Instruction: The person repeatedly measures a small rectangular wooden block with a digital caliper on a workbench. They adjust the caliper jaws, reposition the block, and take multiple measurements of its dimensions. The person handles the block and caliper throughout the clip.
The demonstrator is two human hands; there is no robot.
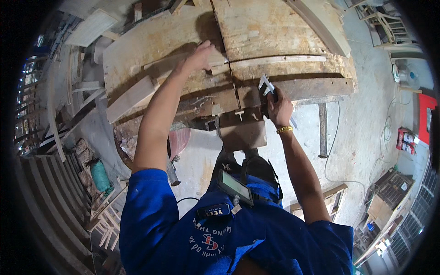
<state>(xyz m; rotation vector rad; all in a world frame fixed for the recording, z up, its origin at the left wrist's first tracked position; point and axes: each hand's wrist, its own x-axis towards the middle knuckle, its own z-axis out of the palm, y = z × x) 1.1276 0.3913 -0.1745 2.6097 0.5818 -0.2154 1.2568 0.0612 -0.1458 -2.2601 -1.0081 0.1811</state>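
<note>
My left hand (200, 57) reaches over the workbench (178, 27), its fingers curled on a pale wooden piece (218, 58); its thumb and fingertips are partly hidden. A long thin wooden strip (279, 60) runs to the right from beside that hand, across the dark gap in the bench top. In my right hand (280, 107) is a caliper (265, 85), its metal jaws pointing up and away from me above the near edge of the bench. The fingers are wrapped round its body, which hides much of it.
A curved board (133, 98) lies at the bench's left, and a long plank (316, 25) at its far right. A brown wooden block (243, 135) juts from the front edge toward me. A pink basin (178, 141) stands below. A cable (338, 137) trails over the floor at right.
</note>
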